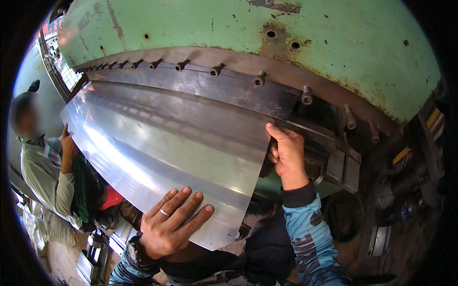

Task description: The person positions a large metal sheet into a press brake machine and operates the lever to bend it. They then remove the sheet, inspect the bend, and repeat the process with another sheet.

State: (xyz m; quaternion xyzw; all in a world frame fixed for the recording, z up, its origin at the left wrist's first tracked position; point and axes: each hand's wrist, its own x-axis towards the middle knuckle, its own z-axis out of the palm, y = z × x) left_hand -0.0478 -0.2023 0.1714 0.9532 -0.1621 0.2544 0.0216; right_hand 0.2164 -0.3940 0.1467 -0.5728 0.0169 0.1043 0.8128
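A large, shiny metal sheet (167, 148) reaches out from the press brake (191, 28), its far edge along the machine's dark metal bar (200, 83). My left hand (174, 224) is at the sheet's near edge, fingers stretched over the top face and thumb out of sight, seemingly beneath. A ring and a dark wristband show on it. My right hand (287, 148) pinches the sheet's right edge near the far corner, thumb on top and fingers curled at the side. At the sheet's left end, a co-worker's hand (68, 148) touches the edge.
A row of bolts (215, 70) sticks out along the green machine body. Right of my right hand is a ridged metal block (341, 169). The co-worker (47, 176) stands at the left. Metal pieces (95, 255) lie on the floor at lower left.
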